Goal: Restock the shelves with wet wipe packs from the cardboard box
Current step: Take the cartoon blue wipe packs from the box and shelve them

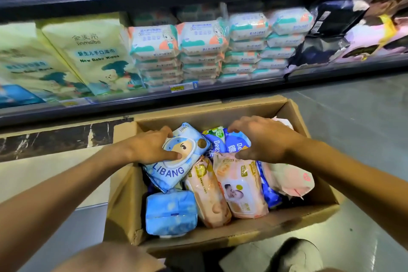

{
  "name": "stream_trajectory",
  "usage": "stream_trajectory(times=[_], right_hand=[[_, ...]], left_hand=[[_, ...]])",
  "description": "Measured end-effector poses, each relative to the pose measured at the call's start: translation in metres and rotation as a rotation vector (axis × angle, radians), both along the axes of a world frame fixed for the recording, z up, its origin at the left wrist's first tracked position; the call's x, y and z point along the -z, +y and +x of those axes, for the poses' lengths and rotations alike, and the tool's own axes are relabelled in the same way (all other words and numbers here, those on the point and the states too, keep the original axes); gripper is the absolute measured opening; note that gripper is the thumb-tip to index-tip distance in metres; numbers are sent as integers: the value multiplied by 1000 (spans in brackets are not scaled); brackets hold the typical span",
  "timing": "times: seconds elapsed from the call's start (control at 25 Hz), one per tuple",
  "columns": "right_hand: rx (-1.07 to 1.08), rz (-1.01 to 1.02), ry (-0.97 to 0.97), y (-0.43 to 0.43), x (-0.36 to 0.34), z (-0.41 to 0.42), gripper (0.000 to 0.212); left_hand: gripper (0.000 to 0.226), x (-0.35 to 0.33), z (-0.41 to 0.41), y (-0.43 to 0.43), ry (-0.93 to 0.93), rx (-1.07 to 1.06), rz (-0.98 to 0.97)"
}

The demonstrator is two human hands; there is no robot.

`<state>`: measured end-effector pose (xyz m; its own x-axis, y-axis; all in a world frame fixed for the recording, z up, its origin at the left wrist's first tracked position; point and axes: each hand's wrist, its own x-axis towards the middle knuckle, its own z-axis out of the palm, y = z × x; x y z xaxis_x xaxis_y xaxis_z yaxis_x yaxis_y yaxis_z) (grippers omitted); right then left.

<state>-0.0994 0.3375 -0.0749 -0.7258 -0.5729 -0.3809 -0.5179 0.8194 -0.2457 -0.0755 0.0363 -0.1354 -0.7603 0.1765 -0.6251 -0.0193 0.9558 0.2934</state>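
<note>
The left hand (152,148) grips the LIBANG pack (174,171) by the cardboard box's (123,203) left wall. The right hand (265,139) pinches a dark blue pack (237,142). These look like soft, light, slippery pouches, best gripped across their width.

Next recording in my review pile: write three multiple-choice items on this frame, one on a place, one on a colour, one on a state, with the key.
1. Where does the light-blue LIBANG wipe pack lie?
A. on the shelf
B. in the brown cardboard box
C. on the bare floor

2. What colour is the pack printed with a baby's face?
A. green
B. black
C. peach-pink

3. What is the left hand doing?
A. gripping the LIBANG pack
B. hanging idle
C. touching a price tag

Key:
1 B: the box walls surround it.
2 C: its wrapper is peach-pink.
3 A: the thumb presses its front and the fingers curl over its top edge, while the right hand curls over dark-blue packs.
</note>
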Motion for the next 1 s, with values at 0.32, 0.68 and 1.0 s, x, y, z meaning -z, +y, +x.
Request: stream_trajectory(times=[0.32,0.68,1.0], right_hand=[[55,-22,-2,2,6,-15,65],[-20,-32,-57,-8,23,5,66],[-60,-8,-45,3,14,17,67]], left_hand=[[86,24,-15,4,-92,-192,-7],[69,23,-41,7,-484,-200,114],[102,8,-21,12,-345,-364,241]])
